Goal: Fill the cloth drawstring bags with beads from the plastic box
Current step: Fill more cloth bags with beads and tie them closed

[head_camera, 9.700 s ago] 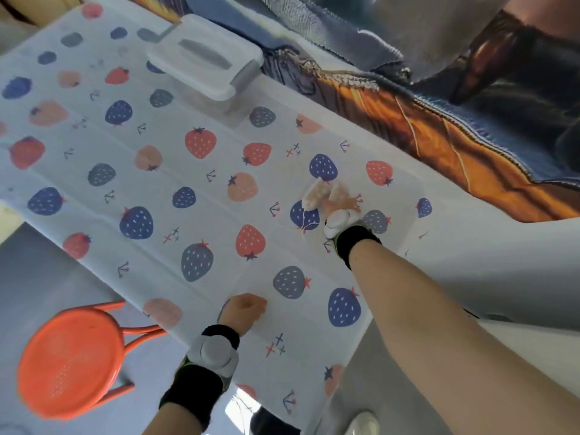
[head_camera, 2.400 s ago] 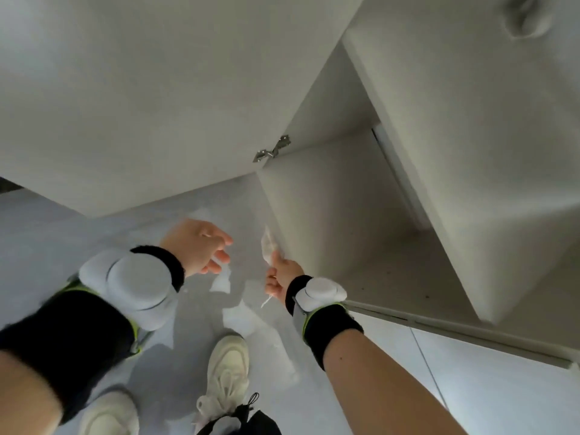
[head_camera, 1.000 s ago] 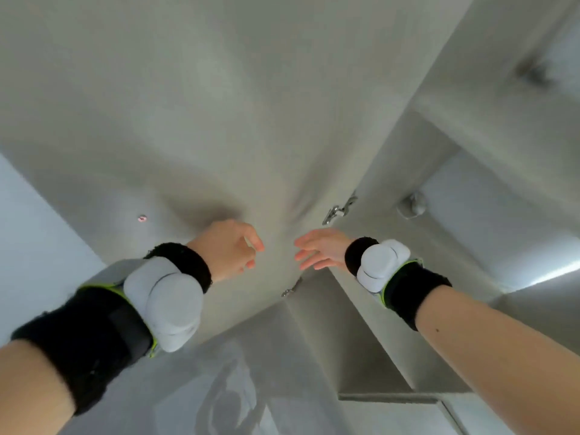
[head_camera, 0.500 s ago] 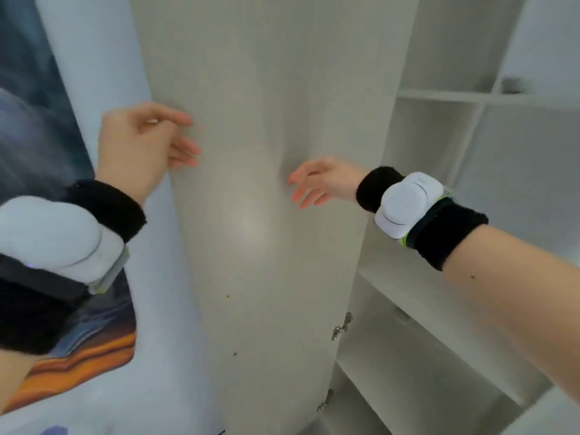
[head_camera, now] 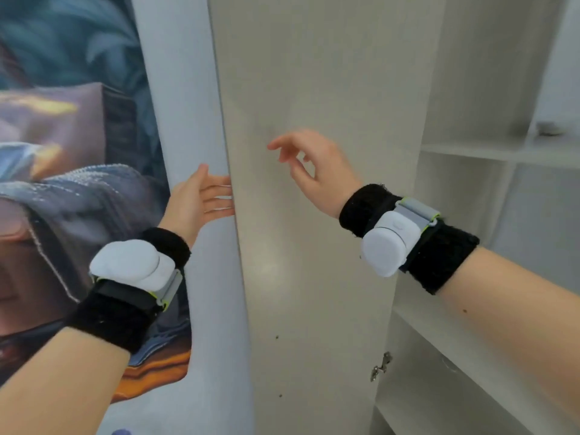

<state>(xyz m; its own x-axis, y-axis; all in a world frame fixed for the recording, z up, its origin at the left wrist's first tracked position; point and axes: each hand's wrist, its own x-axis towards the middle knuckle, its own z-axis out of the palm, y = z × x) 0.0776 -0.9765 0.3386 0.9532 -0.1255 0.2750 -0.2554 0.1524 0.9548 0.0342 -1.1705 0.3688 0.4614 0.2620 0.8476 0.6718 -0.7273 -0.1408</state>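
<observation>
Head view shows both hands at an open cabinet door [head_camera: 307, 215], a pale panel seen nearly edge-on, with bare shelves [head_camera: 489, 152] to its right. The left hand [head_camera: 201, 199] lies with straight fingers against the door's free edge, fingertips hidden behind it; it is released and grasps nothing, though whether the tips hook round the edge cannot be told. The right hand [head_camera: 317, 164] hangs just in front of the door's inner face, fingers loosely spread, empty, and apparently not touching the panel. None of the task's things appear here: no drawstring bags, no beads, no plastic box, so they lie somewhere outside this view. A small grey object [head_camera: 547, 128] sits on an upper shelf, too blurred to name. A hinge [head_camera: 381, 365] shows low on the door's inner side, and a patterned wall hanging [head_camera: 78, 152] fills the left.

The step in hand looks like moving this door, probably shutting it, with filling the bags yet to be resumed. To do it well, the left hand should guide the free edge and draw its fingers clear before the panel meets the frame; the right palm can press flat on the face, well away from the hinge side, so the door swings smoothly and does not slam
</observation>
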